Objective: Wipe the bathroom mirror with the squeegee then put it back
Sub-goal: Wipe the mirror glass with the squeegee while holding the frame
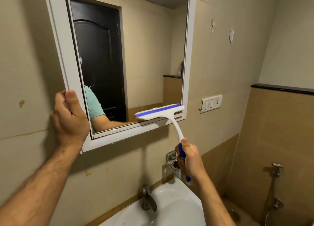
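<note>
The white plastic T-shaped squeegee with a blue rubber blade lies against the white-framed wall mirror at its lower right corner. The right hand grips its blue handle; the left hand clasps the frame's lower left edge.

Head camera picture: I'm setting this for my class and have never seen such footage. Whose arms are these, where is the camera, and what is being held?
No machine here: a person wears one wide-angle camera on the head, looking forward and down, so both arms are their own. The left hand grips the white frame of the mirror. The right hand holds the blue handle of the squeegee, fingers curled round it; its blade lies at the glass's lower right corner. Below are a white sink and tap.
</note>
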### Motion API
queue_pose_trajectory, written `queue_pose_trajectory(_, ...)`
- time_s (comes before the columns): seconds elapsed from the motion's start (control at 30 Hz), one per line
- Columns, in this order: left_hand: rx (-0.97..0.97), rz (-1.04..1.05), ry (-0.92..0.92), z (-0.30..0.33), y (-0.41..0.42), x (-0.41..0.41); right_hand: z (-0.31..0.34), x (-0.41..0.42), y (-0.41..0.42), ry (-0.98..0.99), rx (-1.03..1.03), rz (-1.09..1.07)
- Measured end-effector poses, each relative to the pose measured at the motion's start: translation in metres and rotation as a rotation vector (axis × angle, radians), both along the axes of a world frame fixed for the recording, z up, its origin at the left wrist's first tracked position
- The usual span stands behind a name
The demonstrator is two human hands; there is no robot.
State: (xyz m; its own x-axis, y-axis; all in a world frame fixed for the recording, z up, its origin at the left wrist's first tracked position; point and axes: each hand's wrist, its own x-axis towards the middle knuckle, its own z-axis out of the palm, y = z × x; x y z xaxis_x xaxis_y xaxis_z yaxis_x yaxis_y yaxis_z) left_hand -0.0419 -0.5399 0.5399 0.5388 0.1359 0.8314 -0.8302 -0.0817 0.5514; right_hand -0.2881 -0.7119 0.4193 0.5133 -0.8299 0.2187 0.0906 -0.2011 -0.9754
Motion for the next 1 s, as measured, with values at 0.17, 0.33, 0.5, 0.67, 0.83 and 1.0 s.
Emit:
queue_pose_trajectory(0.17,-0.005,-0.011,0.004,0.000,0.001,-0.002,0.016,-0.010,0.002,0.047,-0.075,-0.039)
queue_pose_trajectory(0.33,0.007,-0.005,0.023,0.000,0.000,-0.003,0.059,0.004,-0.005,-0.068,-0.054,-0.064)
queue_pose_trajectory(0.5,0.006,-0.010,0.037,-0.001,0.000,-0.002,0.038,0.008,-0.008,-0.047,0.019,0.005)
queue_pose_trajectory(0.67,0.008,-0.010,0.052,0.000,0.000,-0.003,0.014,0.002,0.003,-0.011,0.024,-0.001)
queue_pose_trajectory(0.83,0.018,-0.004,0.068,0.000,0.000,-0.003,0.061,0.010,0.007,-0.099,-0.038,-0.059)
queue_pose_trajectory(1.0,0.013,0.001,0.058,0.000,0.000,-0.003,0.074,0.024,0.006,-0.131,0.013,-0.042)
